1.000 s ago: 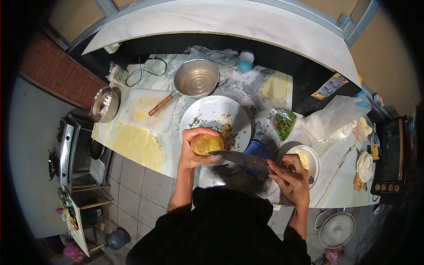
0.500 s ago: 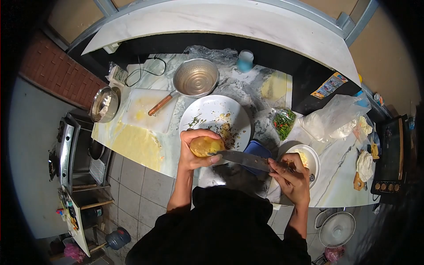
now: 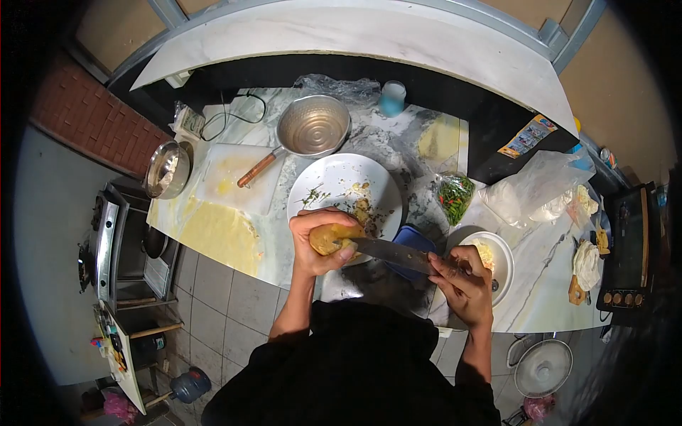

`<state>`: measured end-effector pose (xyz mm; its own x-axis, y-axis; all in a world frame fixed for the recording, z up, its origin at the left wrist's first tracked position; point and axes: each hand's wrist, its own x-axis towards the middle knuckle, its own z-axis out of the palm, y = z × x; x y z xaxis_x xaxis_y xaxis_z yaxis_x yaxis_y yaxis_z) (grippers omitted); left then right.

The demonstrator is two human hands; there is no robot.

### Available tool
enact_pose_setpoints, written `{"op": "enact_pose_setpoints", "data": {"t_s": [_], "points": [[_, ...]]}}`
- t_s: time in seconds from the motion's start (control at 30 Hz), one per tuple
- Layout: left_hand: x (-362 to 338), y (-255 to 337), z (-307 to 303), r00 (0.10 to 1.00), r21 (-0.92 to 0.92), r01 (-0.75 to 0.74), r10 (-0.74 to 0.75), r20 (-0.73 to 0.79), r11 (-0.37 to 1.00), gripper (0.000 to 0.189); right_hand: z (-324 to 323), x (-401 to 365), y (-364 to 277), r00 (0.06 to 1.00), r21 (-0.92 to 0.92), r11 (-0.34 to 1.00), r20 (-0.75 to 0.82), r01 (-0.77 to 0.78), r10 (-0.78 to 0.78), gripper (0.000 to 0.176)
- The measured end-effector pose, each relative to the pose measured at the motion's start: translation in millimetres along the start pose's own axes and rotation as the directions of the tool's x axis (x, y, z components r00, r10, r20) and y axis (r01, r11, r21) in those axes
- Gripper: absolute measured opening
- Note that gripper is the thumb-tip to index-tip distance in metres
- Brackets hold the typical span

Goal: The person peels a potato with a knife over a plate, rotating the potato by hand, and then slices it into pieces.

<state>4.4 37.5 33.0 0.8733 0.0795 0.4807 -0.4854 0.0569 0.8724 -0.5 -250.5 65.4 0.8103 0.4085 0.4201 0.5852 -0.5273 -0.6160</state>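
Note:
My left hand [image 3: 307,260] is closed around a partly peeled potato [image 3: 325,238], yellow-brown with a paler bare patch. It is held above the near edge of a large white plate [image 3: 302,186], on which green bits and brown and yellowish scraps lie. In my right hand [image 3: 467,290] is a knife [image 3: 395,256], its broad blade pointing left and its tip against the potato beside my left thumb. My fingers hide the knife's handle. Partly under the blade sits a blue container [image 3: 418,240]. A white bowl [image 3: 509,263] with pale yellow pieces stands behind my right hand.
Beyond the plate are a wooden-handled metal pan [image 3: 313,126], a white cutting board [image 3: 226,186] and a blue cup [image 3: 392,99]. A bag of green and red chillies [image 3: 455,197] lies to the right. A metal bowl [image 3: 166,181] stands at the left counter edge.
The potato has turned in my left hand, showing more of its side. My right hand and the knife have shifted slightly left.

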Motion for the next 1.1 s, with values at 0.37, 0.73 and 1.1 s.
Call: {"op": "enact_pose_setpoints", "data": {"t_s": [0.37, 0.73, 1.1], "points": [[-0.5, -2.3, -1.3, 0.998, 0.052, -0.052, 0.053, -0.031, 0.997, 0.039, -0.5, 1.2, -2.4, 1.000, 0.002, 1.000, -0.006, 0.002, -0.002, 0.042], [-0.6, -2.5, 10.2, 0.999, 0.110, -0.037, 0.037, -0.001, 0.993, 0.044, 8.7, 0.6, 2.1, 0.997, 0.077, 0.995, -0.048, -0.060, 0.064, 0.041], [-1.2, -14.3, 1.4, 0.981, -0.037, 0.186, -0.184, 0.060, 0.982, 0.064, 6.4, 5.3, 1.8, 0.978, 0.104, 0.973, -0.007, -0.208, 0.209, 0.042]]}}
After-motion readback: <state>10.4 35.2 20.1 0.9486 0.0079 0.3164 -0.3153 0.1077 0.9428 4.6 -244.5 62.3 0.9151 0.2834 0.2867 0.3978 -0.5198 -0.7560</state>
